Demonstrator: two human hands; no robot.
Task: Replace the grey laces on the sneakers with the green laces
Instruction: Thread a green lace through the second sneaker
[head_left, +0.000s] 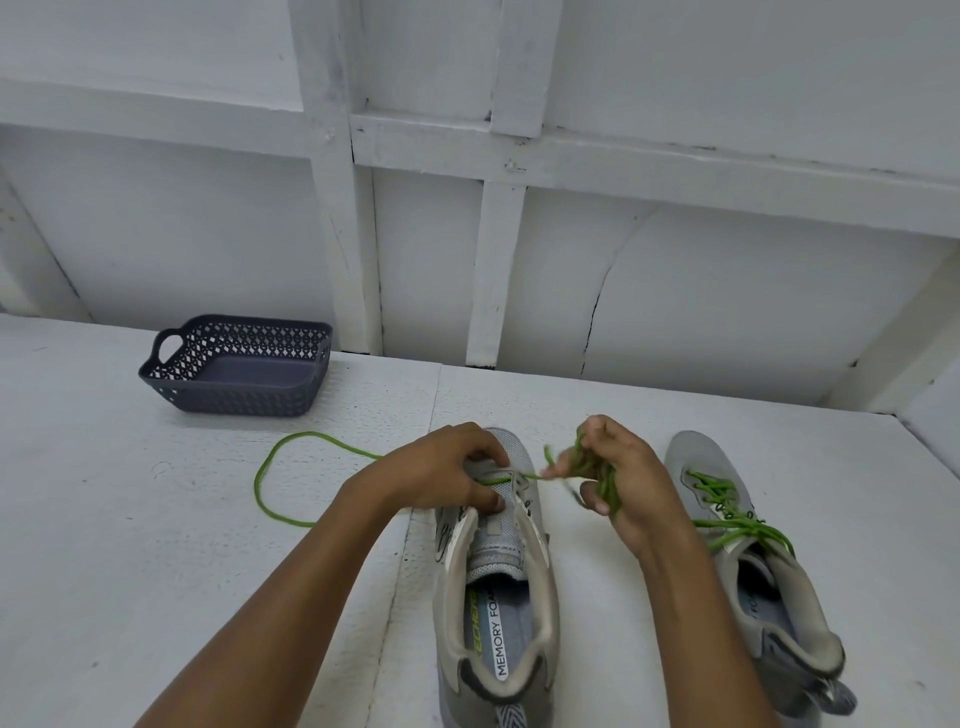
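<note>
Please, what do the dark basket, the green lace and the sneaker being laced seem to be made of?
The basket: likely moulded plastic, matte dark grey; its walls have a regular punched lattice. The green lace: apparently woven round cord, matte; it bends in soft loops. The sneaker being laced: apparently knit mesh upper, grey, with fine dotted texture.

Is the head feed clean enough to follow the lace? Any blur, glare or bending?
Head view: soft even light, no glare; green lace blurs where the right hand bunches it; left hand gripping the sneaker is sharp; wall beams bow from wide-angle distortion.
</note>
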